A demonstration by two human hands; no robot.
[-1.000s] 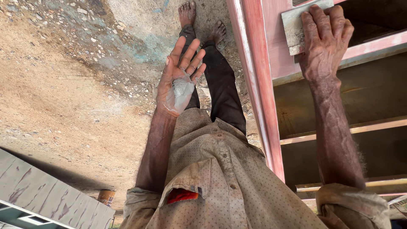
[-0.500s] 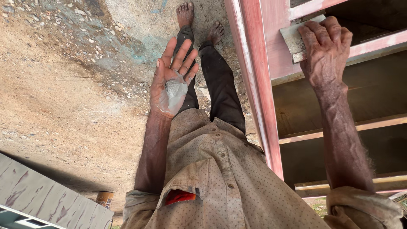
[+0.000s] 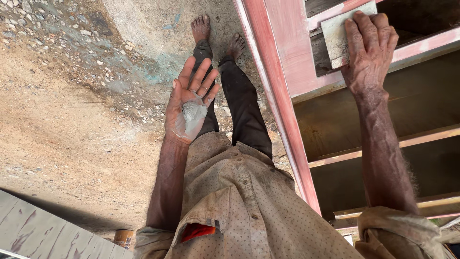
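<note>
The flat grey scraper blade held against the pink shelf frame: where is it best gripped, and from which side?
Grip the scraper blade at its edge nearest the person, where the right hand already covers it with fingers spread flat over its face. It lies flush on the pink frame, so probably only a press from the open front works.

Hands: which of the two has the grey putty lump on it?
The left hand, held open, palm up, over the ground, carries the grey lump on its palm. The right hand instead presses a flat grey scraper against the pink shelf frame.
</note>
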